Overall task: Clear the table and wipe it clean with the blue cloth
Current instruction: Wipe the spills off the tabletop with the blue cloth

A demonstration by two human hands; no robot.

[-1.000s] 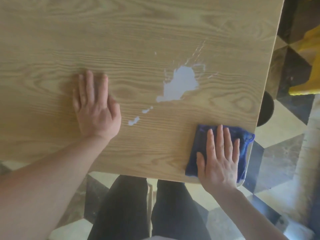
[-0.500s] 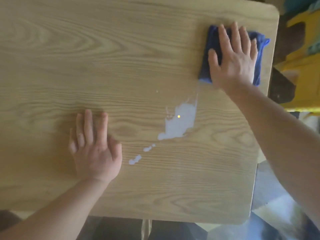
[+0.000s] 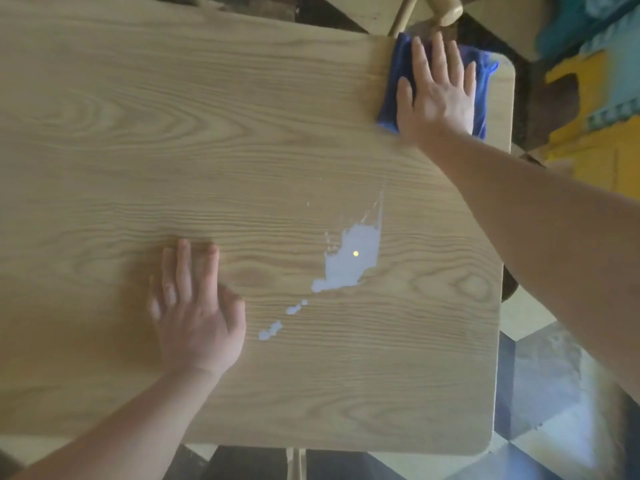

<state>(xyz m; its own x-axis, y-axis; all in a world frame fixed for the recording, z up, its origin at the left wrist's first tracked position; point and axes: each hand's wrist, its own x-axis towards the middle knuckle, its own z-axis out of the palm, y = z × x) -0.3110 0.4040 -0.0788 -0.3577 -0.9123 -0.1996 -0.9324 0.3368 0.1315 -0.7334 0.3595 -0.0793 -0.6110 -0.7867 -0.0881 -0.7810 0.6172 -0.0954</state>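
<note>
Right hand flat, fingers spread, pressing crumpled blue cloth at far right corner of light wood-grain table. Left hand flat, fingers extended, beside pale irregular spill.

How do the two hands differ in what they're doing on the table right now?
The right hand presses flat on the blue cloth at the table's far right corner; the left hand rests on bare wood, nearer the person. The white spill lies between them, closer to the left hand. Both are palm down, fingers extended.
</note>
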